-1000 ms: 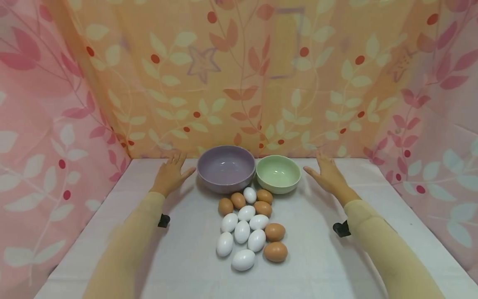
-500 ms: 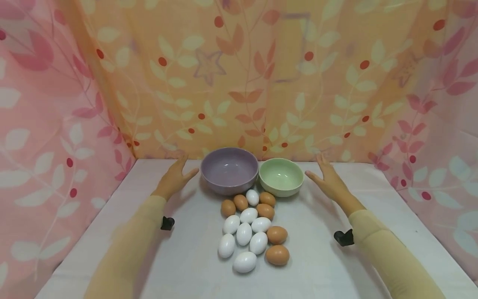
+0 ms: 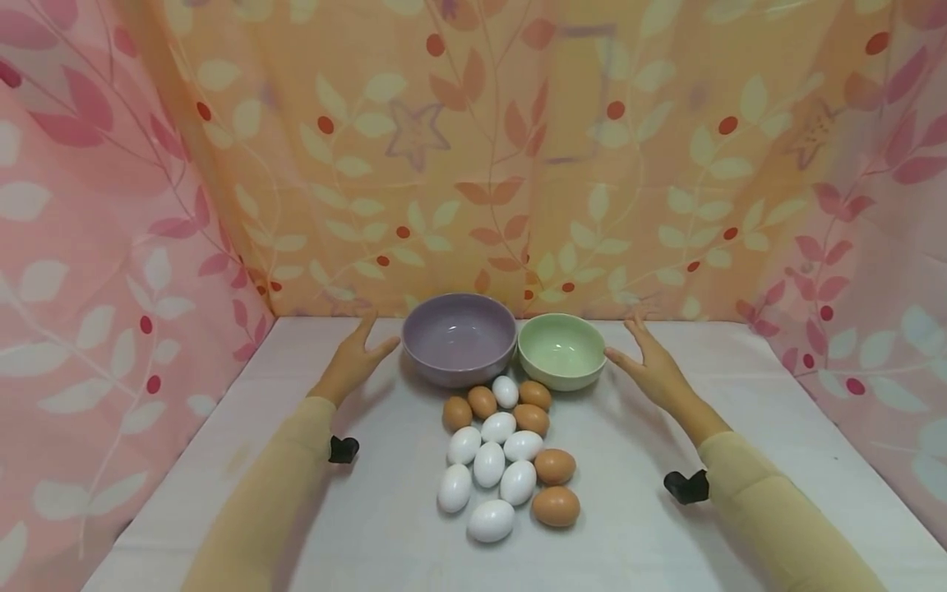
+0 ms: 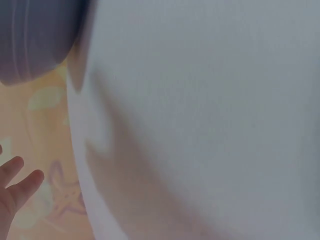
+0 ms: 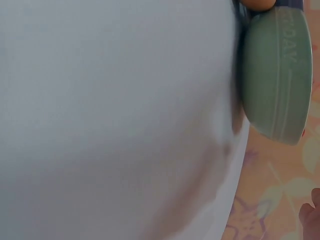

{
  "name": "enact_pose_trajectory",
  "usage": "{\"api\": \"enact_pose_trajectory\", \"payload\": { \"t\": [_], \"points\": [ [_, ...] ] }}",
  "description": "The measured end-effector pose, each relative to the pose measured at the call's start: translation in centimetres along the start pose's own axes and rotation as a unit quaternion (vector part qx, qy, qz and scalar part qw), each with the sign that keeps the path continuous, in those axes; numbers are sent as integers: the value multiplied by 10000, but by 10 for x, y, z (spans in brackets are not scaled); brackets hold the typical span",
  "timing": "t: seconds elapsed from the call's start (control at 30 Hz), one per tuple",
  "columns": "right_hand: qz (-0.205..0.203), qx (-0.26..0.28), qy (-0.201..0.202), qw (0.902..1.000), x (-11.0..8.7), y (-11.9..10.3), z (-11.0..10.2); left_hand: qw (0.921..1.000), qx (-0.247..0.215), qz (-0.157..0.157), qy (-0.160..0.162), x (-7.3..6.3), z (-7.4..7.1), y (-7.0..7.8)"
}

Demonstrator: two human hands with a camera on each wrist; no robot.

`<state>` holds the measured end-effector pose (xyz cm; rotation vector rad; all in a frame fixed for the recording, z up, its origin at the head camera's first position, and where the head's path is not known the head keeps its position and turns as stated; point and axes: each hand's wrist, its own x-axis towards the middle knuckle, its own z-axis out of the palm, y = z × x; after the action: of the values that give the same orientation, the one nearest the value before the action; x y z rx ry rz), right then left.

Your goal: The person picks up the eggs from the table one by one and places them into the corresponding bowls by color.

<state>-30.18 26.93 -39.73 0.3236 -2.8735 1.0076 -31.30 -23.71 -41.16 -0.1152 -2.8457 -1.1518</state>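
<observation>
In the head view a purple bowl (image 3: 459, 333) and a smaller green bowl (image 3: 562, 347) stand side by side at the back of the table. My left hand (image 3: 351, 362) is held left of the purple bowl, fingers extended and thumb tip right by its rim. On the other side my right hand (image 3: 657, 374) has its thumb tip at the green bowl's edge, fingers extended. Neither hand grips anything. The left wrist view catches part of the purple bowl (image 4: 37, 40) and some fingers (image 4: 26, 188). The green bowl (image 5: 275, 75) shows embossed lettering in the right wrist view.
In front of the bowls lie several white eggs (image 3: 489, 465) and several brown eggs (image 3: 555, 466), grouped closely on the white-covered table (image 3: 399, 526). A leaf-patterned orange curtain (image 3: 355, 189) rises right behind the bowls, and pink cloth (image 3: 96, 312) hangs along both sides.
Both hands have drawn inward, nearer the bowls, and the left hand has turned more edge-on. The head view has shifted slightly. Bowls and eggs keep their arrangement.
</observation>
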Motion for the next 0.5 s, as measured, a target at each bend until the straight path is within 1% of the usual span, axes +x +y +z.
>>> {"api": "enact_pose_trajectory", "payload": {
  "t": [0.13, 0.27, 0.33, 0.5],
  "points": [
    [1, 206, 30, 9998, -6, -5, 3, 9996, -210, -183, 14, -1, 3, 1],
    [-6, 281, 90, 9996, -12, -7, 6, 9984, -413, -379, 34, -3, 7, 2],
    [-8, 298, 121, 9995, -15, -8, 7, 9977, -529, -423, 62, -4, 8, 3],
    [19, 421, 151, 9990, -20, -10, 9, 9956, -835, -409, 134, -4, 12, 5]
  ]
}}
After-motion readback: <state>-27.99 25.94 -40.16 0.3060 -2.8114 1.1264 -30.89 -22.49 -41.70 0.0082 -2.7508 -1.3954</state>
